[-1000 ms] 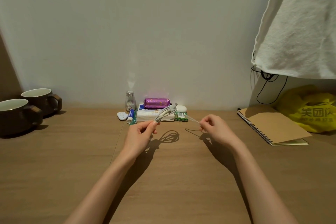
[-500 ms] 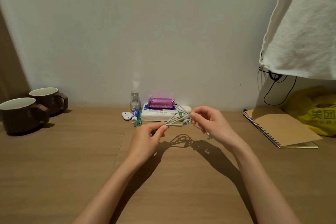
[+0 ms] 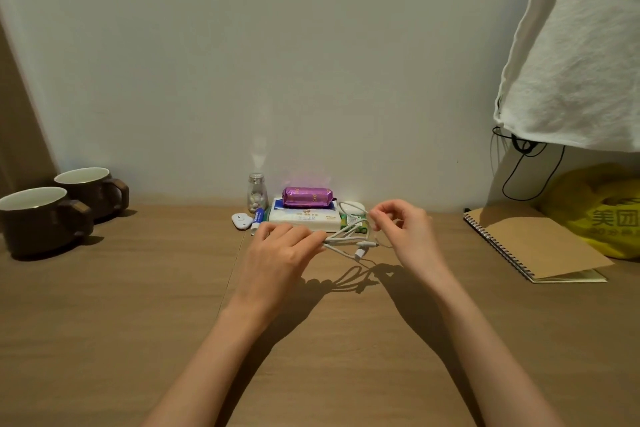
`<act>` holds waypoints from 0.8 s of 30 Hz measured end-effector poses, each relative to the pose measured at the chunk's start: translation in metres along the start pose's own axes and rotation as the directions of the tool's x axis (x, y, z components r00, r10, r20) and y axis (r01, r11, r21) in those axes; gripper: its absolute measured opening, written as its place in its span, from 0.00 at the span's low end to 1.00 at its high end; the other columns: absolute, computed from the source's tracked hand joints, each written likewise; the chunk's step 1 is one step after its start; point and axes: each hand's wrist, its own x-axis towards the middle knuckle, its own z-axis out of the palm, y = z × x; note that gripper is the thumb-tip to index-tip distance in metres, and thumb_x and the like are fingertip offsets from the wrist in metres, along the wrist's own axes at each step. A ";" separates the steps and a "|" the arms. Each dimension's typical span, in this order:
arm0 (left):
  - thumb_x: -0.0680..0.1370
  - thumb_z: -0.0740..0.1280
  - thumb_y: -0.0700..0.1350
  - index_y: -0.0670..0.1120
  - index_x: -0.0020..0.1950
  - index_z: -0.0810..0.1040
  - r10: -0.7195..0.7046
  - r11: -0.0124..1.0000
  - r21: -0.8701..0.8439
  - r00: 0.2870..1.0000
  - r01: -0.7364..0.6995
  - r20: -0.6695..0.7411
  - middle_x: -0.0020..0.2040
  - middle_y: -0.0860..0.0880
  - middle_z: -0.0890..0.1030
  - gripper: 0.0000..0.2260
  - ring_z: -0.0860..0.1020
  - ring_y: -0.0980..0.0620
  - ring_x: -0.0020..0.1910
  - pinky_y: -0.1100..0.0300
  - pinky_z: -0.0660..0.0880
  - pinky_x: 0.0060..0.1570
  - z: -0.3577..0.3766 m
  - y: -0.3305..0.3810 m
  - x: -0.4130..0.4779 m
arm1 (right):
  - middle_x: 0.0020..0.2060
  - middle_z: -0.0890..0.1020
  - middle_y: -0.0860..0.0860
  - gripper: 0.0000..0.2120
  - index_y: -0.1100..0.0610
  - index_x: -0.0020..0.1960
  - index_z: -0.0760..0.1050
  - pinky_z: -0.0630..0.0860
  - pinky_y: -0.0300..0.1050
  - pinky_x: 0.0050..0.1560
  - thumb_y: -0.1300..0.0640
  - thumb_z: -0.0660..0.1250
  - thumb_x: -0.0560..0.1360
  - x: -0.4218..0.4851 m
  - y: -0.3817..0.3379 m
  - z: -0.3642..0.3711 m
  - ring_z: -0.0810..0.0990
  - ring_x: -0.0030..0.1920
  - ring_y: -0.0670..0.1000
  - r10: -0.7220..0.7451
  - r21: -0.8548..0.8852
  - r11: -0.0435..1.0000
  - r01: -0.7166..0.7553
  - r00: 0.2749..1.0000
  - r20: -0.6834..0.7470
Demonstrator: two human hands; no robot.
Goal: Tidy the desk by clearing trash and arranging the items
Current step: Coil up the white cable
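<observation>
A thin white cable [image 3: 348, 238], folded into loops, hangs a little above the wooden desk [image 3: 138, 305] between my hands. My left hand [image 3: 280, 253] pinches the looped end at its left. My right hand [image 3: 401, 229] pinches a strand of the cable at the right, fingers curled. The cable's plug ends dangle below the loops. Behind the hands, against the wall, lies a white tissue pack [image 3: 301, 221] with a purple wrapped packet [image 3: 307, 197] on top.
Two brown mugs [image 3: 45, 215] stand at the far left. A small glass bottle [image 3: 257, 192], a blue tube [image 3: 258, 218] and a small white gadget [image 3: 241, 220] sit beside the tissue pack. A spiral notebook [image 3: 530, 243], a yellow bag [image 3: 602, 208] and a hanging white cloth [image 3: 575, 45] fill the right.
My hands have come closer together and moved toward the tissue pack. The cable, stretched out a second ago, is now gathered into loops with its plug ends hanging.
</observation>
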 end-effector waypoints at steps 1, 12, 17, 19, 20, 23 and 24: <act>0.77 0.59 0.51 0.51 0.49 0.79 -0.012 1.000 -0.021 1.000 0.012 -0.004 0.40 0.54 0.81 0.11 0.79 0.51 0.39 0.58 0.69 0.40 0.000 0.000 0.000 | 0.36 0.80 0.46 0.05 0.52 0.49 0.78 0.70 0.35 0.38 0.53 0.65 0.77 0.001 0.001 -0.001 0.76 0.37 0.41 0.026 0.016 1.000 -0.026 1.000 -0.004; 0.77 0.55 0.56 0.55 0.55 0.80 -0.170 0.940 -0.270 0.972 0.209 0.162 0.42 0.57 0.80 0.16 0.75 0.57 0.42 0.59 0.65 0.42 0.005 -0.002 -0.006 | 0.37 0.77 0.49 0.08 0.59 0.54 0.76 0.68 0.27 0.28 0.56 0.62 0.79 -0.004 -0.017 -0.009 0.73 0.28 0.34 0.023 0.222 0.972 -0.080 0.968 0.249; 0.78 0.62 0.52 0.54 0.56 0.81 -0.311 0.875 -0.321 0.929 0.362 0.201 0.42 0.57 0.82 0.11 0.77 0.57 0.42 0.56 0.70 0.44 0.005 0.003 -0.004 | 0.36 0.77 0.51 0.06 0.63 0.52 0.75 0.68 0.28 0.28 0.60 0.63 0.79 -0.012 -0.029 -0.010 0.73 0.27 0.37 -0.072 0.298 0.954 -0.046 0.926 0.371; 0.78 0.63 0.51 0.53 0.51 0.82 -0.415 0.780 -0.405 0.879 0.477 0.235 0.38 0.57 0.81 0.08 0.77 0.58 0.39 0.56 0.72 0.43 0.006 0.003 -0.003 | 0.35 0.78 0.51 0.06 0.62 0.51 0.75 0.66 0.30 0.27 0.59 0.63 0.79 -0.014 -0.031 -0.009 0.71 0.27 0.39 -0.104 0.303 0.953 -0.028 0.905 0.412; 0.78 0.63 0.51 0.53 0.47 0.82 -0.465 0.721 -0.443 0.846 0.533 0.261 0.36 0.57 0.80 0.08 0.76 0.59 0.37 0.57 0.72 0.41 0.005 0.003 -0.002 | 0.35 0.78 0.51 0.06 0.62 0.51 0.75 0.65 0.30 0.27 0.59 0.63 0.79 -0.015 -0.032 -0.008 0.70 0.27 0.39 -0.120 0.309 0.951 -0.021 0.894 0.431; 0.78 0.64 0.49 0.51 0.45 0.83 -0.553 0.558 -0.521 0.758 0.645 0.346 0.34 0.55 0.79 0.08 0.76 0.58 0.34 0.59 0.73 0.36 0.001 0.005 0.002 | 0.38 0.79 0.53 0.04 0.62 0.51 0.73 0.67 0.29 0.28 0.60 0.63 0.79 -0.019 -0.036 -0.001 0.73 0.28 0.38 -0.155 0.303 0.953 0.002 0.863 0.481; 0.79 0.64 0.48 0.50 0.46 0.83 -0.561 0.505 -0.552 0.739 0.663 0.374 0.35 0.54 0.80 0.09 0.76 0.58 0.34 0.59 0.74 0.37 0.000 0.006 0.004 | 0.39 0.80 0.53 0.03 0.60 0.50 0.73 0.67 0.29 0.29 0.60 0.63 0.79 -0.021 -0.037 0.003 0.74 0.29 0.38 -0.165 0.290 0.957 0.017 0.854 0.494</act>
